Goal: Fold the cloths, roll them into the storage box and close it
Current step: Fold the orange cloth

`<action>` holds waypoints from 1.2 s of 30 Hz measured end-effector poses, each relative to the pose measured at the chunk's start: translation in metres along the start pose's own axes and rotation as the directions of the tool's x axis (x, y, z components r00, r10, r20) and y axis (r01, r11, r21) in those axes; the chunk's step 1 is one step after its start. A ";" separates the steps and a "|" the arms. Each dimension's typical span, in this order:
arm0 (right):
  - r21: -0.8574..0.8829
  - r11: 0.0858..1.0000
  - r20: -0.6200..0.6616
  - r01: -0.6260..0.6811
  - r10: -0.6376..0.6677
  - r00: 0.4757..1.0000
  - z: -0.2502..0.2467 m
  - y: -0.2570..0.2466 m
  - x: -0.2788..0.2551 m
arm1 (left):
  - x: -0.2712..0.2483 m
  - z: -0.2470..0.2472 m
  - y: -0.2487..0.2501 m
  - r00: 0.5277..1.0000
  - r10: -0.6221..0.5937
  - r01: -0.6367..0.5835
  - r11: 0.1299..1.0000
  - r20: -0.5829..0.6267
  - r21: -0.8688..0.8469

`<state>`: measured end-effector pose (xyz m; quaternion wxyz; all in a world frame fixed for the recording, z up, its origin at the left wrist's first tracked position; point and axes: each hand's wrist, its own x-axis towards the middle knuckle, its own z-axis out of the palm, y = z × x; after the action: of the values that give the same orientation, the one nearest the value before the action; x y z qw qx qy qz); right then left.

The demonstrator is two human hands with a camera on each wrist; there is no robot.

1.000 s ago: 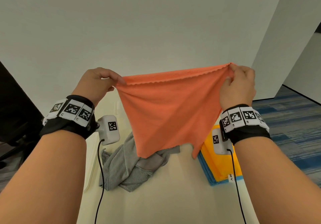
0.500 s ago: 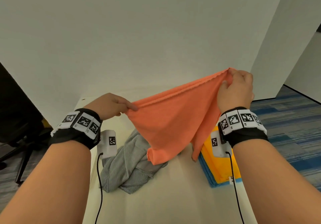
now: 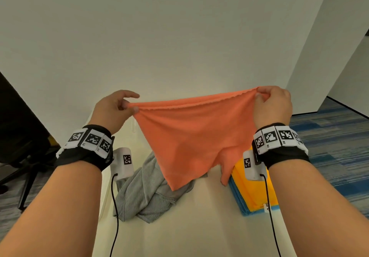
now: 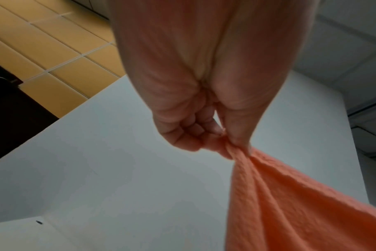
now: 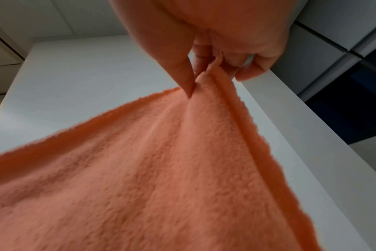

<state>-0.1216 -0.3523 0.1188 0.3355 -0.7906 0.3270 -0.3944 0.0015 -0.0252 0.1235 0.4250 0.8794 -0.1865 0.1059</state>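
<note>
An orange cloth [image 3: 195, 137] hangs in the air above the table, stretched by its top edge between both hands. My left hand [image 3: 119, 107] pinches the left corner of the orange cloth [image 4: 290, 195] between thumb and fingers. My right hand [image 3: 267, 101] pinches the right corner of the orange cloth [image 5: 161, 169]. A crumpled grey cloth [image 3: 145, 193] lies on the table under it. On the right sits a flat stack with a yellow cloth [image 3: 249, 193] on top of blue ones [image 3: 237, 199]. No storage box shows in any view.
The cream table [image 3: 199, 226] runs forward to a white wall [image 3: 159, 37]. A black office chair [image 3: 18, 137] stands at the left. Blue striped carpet [image 3: 329, 147] lies to the right of the table.
My left hand dipped low half a second ago and has come back up and outward. The cloth's top edge is stretched nearly level again. The right hand has stayed about where it was.
</note>
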 end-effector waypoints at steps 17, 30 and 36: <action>0.134 0.978 -0.032 0.161 -0.158 0.987 -0.001 -0.008 -0.007 | 0.008 -0.009 -0.003 0.901 -0.134 0.166 0.985 -0.413 0.043; 0.264 0.910 0.419 0.320 -0.407 0.812 0.020 -0.052 -0.052 | -0.006 0.025 0.036 0.984 0.035 -0.042 0.999 0.176 0.035; 0.399 0.887 0.499 0.233 -0.424 0.756 0.032 -0.061 -0.067 | -0.019 0.051 0.063 0.851 0.146 -0.077 0.985 0.504 -0.155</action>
<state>-0.1104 -0.2569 0.1253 0.4631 -0.8538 -0.0019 -0.2378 -0.0409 -0.0960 0.1299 0.4091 0.8340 -0.3502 -0.1202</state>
